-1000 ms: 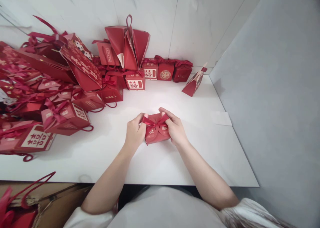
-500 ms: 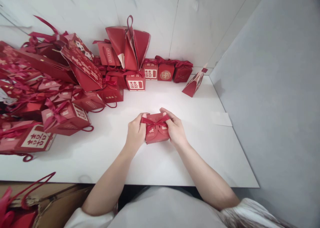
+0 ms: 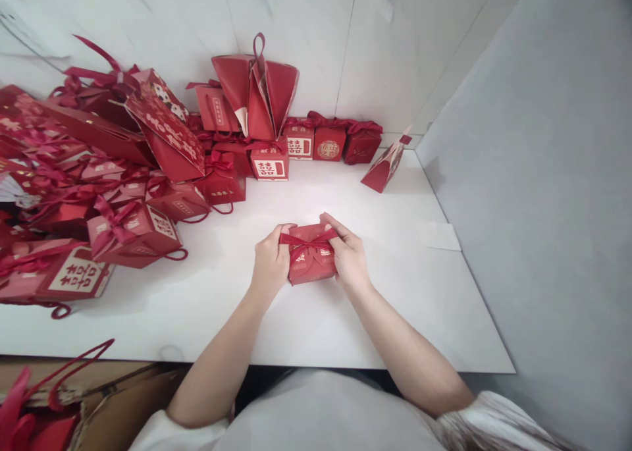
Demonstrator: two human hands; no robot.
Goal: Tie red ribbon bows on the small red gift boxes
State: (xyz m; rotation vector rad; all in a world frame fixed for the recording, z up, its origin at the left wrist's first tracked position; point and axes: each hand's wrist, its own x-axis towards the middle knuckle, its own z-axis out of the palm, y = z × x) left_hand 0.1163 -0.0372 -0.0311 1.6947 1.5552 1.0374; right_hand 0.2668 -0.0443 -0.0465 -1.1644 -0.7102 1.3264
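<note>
A small red gift box [image 3: 311, 261] with a red ribbon bow [image 3: 307, 241] on top rests on the white table [image 3: 306, 319], held between both hands. My left hand [image 3: 269, 264] grips its left side and pinches the left end of the bow. My right hand [image 3: 348, 257] grips the right side, fingers pinching the bow's right end.
Many red gift boxes and bags [image 3: 113, 174] are heaped on the table's left and along the back wall. A tall open red bag [image 3: 257, 89] stands at the back. A lone red pouch [image 3: 385, 166] leans at back right. A cardboard carton [image 3: 89, 405] sits below left. A grey wall [image 3: 543, 174] borders the right.
Both hands have stayed on the box and bow with barely any movement; the view has shifted slightly.
</note>
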